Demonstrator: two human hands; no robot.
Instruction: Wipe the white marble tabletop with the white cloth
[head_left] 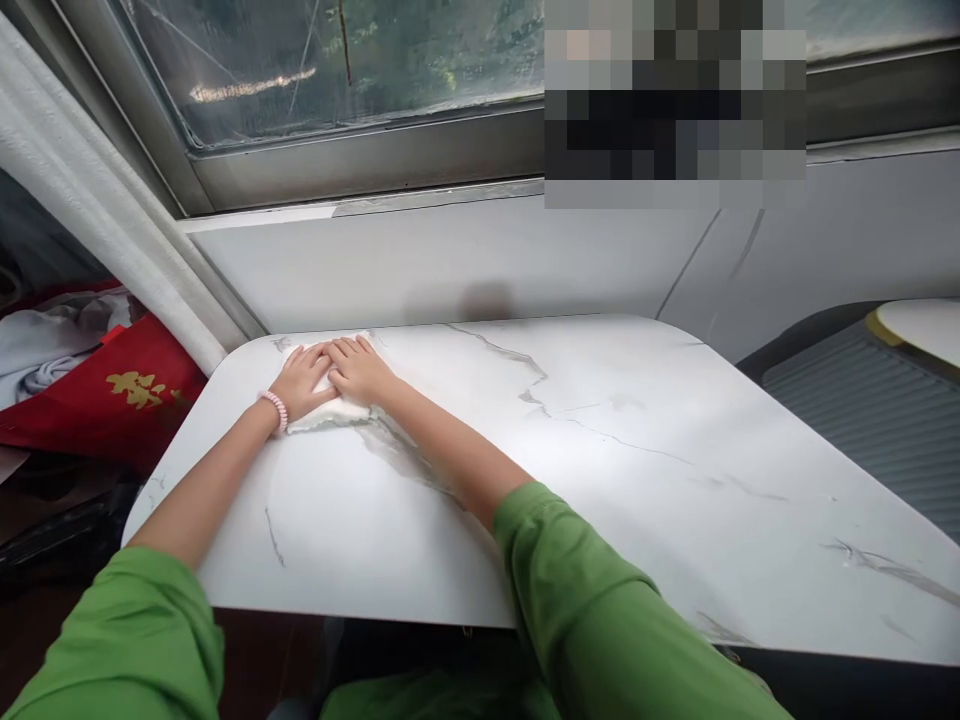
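A white cloth (334, 411) lies flat on the white marble-patterned table (600, 500), near its far left corner. My left hand (302, 383) rests on the cloth with its fingers spread, a pink coiled band round the wrist. Beside it, my right hand (360, 371) presses on the cloth with its fingers laid out flat. The two hands touch, the right fingertips close to the left fingers. Both palms face down, and part of the cloth is hidden under them.
A window (337, 70) and a white wall panel stand behind the table. At the left hang a white curtain (97, 170) and a red bag (142, 385) with clothes. A grey ribbed surface (862, 400) is at the right. One upper area is pixelated.
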